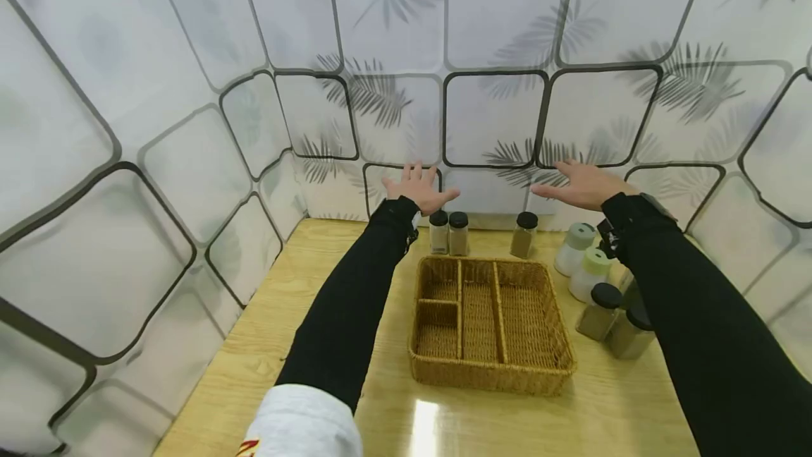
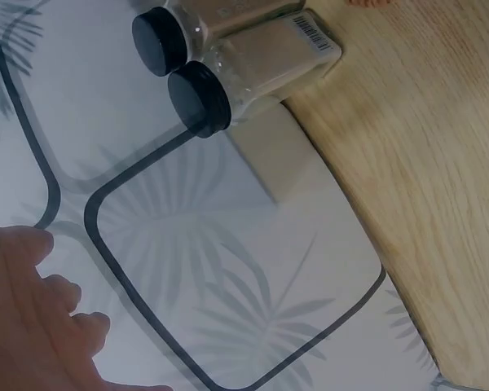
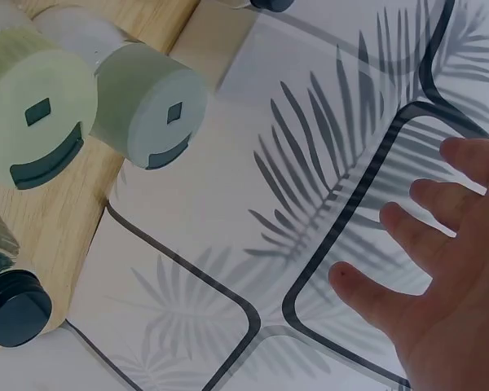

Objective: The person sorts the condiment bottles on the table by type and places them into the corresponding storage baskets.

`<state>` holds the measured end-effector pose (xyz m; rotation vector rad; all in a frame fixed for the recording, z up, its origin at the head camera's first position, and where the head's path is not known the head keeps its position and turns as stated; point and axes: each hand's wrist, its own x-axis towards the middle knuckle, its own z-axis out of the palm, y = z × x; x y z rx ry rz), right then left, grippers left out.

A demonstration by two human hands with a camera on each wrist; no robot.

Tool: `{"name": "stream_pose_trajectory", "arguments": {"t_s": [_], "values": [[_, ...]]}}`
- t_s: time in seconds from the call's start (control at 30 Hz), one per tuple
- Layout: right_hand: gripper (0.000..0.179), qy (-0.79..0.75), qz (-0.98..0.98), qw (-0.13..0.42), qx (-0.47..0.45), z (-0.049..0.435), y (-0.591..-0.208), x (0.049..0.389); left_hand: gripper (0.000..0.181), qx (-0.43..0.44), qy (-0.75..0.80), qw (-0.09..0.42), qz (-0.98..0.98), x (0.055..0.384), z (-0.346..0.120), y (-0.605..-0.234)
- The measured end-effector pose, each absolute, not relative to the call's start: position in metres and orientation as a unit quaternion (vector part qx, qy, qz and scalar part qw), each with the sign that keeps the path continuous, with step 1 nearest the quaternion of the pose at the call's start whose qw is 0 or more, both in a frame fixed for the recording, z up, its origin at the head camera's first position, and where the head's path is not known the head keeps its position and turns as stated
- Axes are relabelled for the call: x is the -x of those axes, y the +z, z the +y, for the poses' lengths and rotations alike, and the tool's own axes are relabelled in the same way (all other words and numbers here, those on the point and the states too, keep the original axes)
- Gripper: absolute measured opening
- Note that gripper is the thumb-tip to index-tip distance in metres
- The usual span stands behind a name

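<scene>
In the head view my left hand [image 1: 415, 187] is spread with nothing in it, above two black-lidded spice jars [image 1: 458, 234] at the table's back edge. Its fingers also show at the lower left of the left wrist view. My right hand [image 1: 582, 185] is held out, fingers extended, holding nothing. Below it stand a shaker with a grey-green lid [image 1: 580, 235] and one with a yellow-green lid [image 1: 595, 261]. A wicker basket [image 1: 488, 378] with several compartments lies between my arms. Behind it stands another black-lidded jar [image 1: 524, 234].
More black-lidded jars [image 1: 599, 311] stand right of the basket, partly hidden by my right sleeve. The wooden table [image 1: 304, 316] meets a patterned curtain [image 1: 495, 118] at the back and on both sides.
</scene>
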<state>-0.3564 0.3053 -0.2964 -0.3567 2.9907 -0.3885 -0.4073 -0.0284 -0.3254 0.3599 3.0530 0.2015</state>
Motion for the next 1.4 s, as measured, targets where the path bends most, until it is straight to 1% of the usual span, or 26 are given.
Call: {"name": "stream_pose_trajectory", "arguments": {"t_s": [0.47,0.7,0.87,1.2,1.3,1.4], "values": [[0.099,-0.125,0.983,0.037,0.133,0.304,-0.307,0.339,0.087,-0.124,0.096,0.041,0.987,0.400,-0.040,-0.344],[0.095,-0.138,0.978,0.039,0.151,0.298,-0.316,0.330,0.087,-0.127,0.101,0.051,0.985,0.394,-0.049,-0.351],[0.094,-0.129,0.978,0.023,0.160,0.296,-0.325,0.324,0.086,-0.140,0.104,0.047,0.984,0.394,-0.053,-0.356],[0.096,-0.107,0.980,0.007,0.168,0.291,-0.335,0.312,0.088,-0.130,0.121,0.040,0.983,0.384,-0.054,-0.361],[0.094,-0.099,0.980,-0.002,0.171,0.289,-0.336,0.305,0.082,-0.133,0.156,0.026,0.978,0.382,-0.051,-0.360],[0.092,-0.088,0.980,-0.007,0.179,0.288,-0.337,0.300,0.067,-0.135,0.184,-0.001,0.974,0.384,-0.048,-0.359]]}}
